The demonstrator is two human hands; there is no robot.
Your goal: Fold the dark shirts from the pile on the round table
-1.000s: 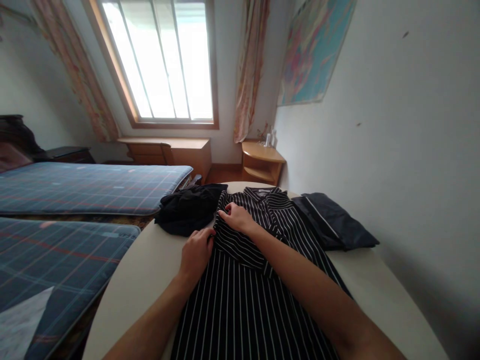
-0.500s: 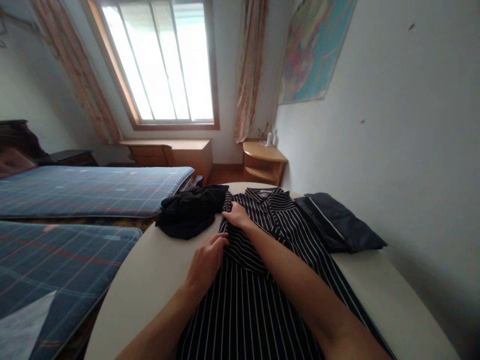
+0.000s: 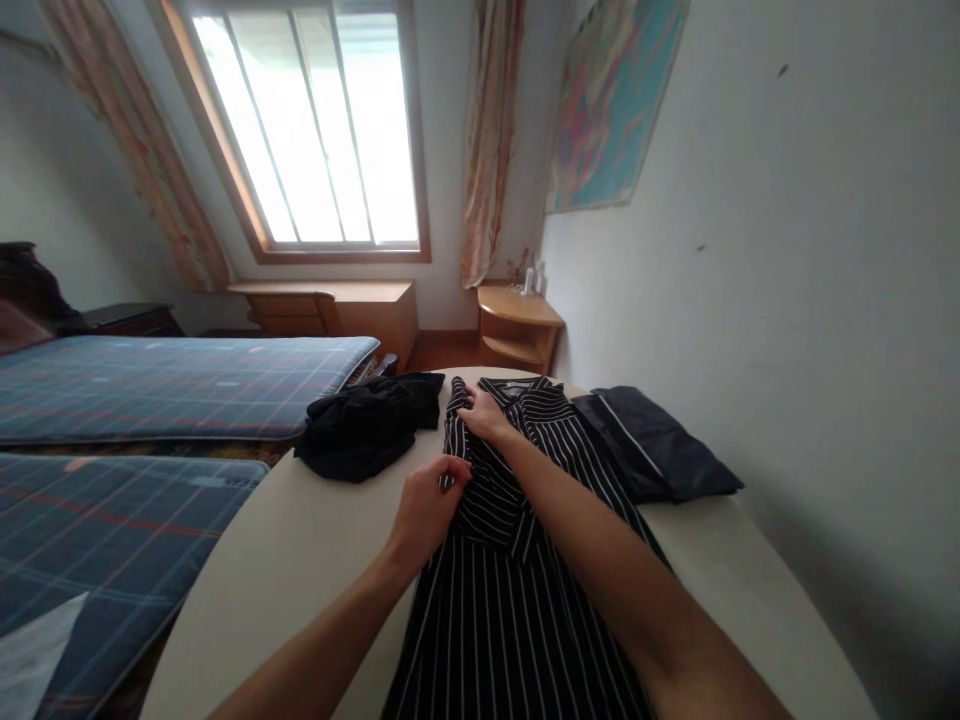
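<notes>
A black shirt with white stripes (image 3: 510, 620) lies lengthwise on the pale table (image 3: 247, 580), its collar toward the far edge. One sleeve is folded across its front. My right hand (image 3: 486, 412) is closed on the shirt near its left shoulder, where a strip of fabric stands up in a fold. Closer to me, my left hand (image 3: 427, 502) pinches the shirt's left side between thumb and fingers. My right forearm passes over the shirt and hides part of its front.
A crumpled black garment (image 3: 367, 425) lies left of the shirt, and a folded dark garment (image 3: 660, 445) lies to its right. Beds with plaid mattresses (image 3: 187, 385) stand left of the table. The white wall (image 3: 810, 330) rises on the right.
My left hand has moved right and closed in a pinch on the shirt's side. The shirt's left edge is drawn inward, and a fold now stands up near my right hand.
</notes>
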